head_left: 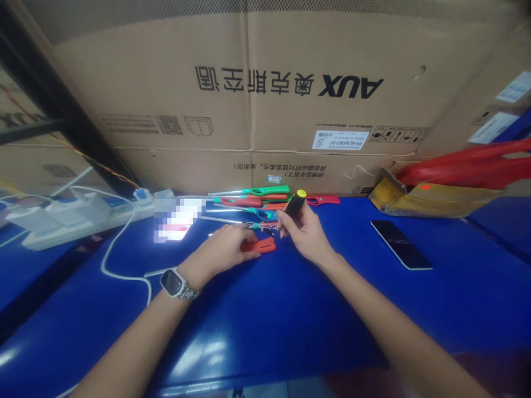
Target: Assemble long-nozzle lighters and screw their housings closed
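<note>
My left hand [226, 250] is closed on the orange-red handle of a gas lighter [264, 245], which lies low over the blue table. My right hand [307, 232] grips a screwdriver [295, 204] by its black handle with a yellow end. The screwdriver is tilted, and its tip is too small to make out close to the lighter. Just beyond both hands lie several long-nosed gas lighters, among them a green one [270, 190] and a red one [327, 200]. Some of them are partly hidden behind my fingers.
A large cardboard box [257, 121] stands along the back of the blue table [265, 320]. On the left are a lit phone [182, 221], a power strip with plugs [87, 225] and a white cable [108, 257]. On the right lie a dark phone [400, 245] and a small carton [435, 200] holding red plastic [464, 163].
</note>
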### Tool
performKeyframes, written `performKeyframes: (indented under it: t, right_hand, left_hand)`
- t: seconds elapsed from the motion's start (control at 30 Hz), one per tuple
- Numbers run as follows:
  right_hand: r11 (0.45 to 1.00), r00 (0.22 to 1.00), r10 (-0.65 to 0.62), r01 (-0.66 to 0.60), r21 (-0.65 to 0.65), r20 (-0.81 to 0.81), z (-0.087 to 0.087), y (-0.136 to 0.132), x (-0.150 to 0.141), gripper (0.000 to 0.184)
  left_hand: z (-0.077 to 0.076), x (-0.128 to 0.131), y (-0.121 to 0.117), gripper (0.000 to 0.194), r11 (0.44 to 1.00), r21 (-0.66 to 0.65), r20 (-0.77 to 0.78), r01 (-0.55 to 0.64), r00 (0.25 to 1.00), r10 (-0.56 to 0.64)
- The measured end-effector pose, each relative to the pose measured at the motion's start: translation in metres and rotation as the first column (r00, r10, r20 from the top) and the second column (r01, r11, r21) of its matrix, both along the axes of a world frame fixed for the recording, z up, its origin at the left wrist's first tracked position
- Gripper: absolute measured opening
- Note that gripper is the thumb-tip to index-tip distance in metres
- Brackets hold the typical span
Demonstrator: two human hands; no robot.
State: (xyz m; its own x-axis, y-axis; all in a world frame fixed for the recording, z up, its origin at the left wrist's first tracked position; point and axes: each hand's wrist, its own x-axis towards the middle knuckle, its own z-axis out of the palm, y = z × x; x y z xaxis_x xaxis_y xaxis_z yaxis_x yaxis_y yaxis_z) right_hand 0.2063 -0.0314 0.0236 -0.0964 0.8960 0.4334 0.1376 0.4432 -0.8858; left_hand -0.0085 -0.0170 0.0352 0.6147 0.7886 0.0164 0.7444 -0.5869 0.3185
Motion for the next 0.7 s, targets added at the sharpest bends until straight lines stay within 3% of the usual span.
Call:
performKeyframes:
  t: [0.47,0.57,0.7]
  right_hand:
    - [0.999,0.995,0.009,-0.012,-0.032,-0.100,-0.003,0.005,-0.001,0.030]
    - [0.999,0.994,0.002,-0.006,-0.039,-0.110,-0.003,0.005,-0.002,0.028]
    - [1.000,0.984,-0.018,0.015,-0.019,-0.177,0.001,0.003,-0.005,0.027]
  left_hand:
    - [-0.004,-0.001,0.001,0.022,1.000,0.012,0.013,0.000,1.000,0.000]
    - [-0.004,0.002,0.000,0.030,0.995,0.101,0.044,0.017,0.999,-0.021]
    - [-0.004,0.014,-0.005,0.034,0.969,0.244,0.208,0.038,0.974,-0.091]
